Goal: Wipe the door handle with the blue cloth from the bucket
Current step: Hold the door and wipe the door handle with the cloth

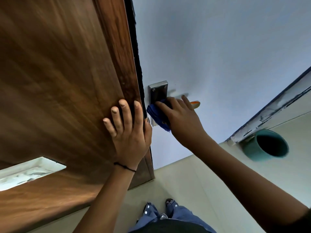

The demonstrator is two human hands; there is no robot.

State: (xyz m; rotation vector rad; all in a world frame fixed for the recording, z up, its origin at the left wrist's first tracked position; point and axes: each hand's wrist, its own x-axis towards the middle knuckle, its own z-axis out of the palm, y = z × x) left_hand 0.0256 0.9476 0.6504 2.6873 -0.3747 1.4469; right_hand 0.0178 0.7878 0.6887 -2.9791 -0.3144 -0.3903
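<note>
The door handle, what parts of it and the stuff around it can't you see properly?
Head view only:
- Door handle: its lower plate is covered by the blue cloth and the right hand; the lever is motion-blurred.
- Orange object: mostly behind the right hand's fingers, unidentifiable.
- Bucket: inside too dark to see contents.
- Left hand: thumb wraps behind the door edge.

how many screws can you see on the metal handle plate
2, both near the top of the handle plate: one at its upper left, one at its upper right. The blue cloth and right hand cover the lower part, so more may be hidden.
</note>
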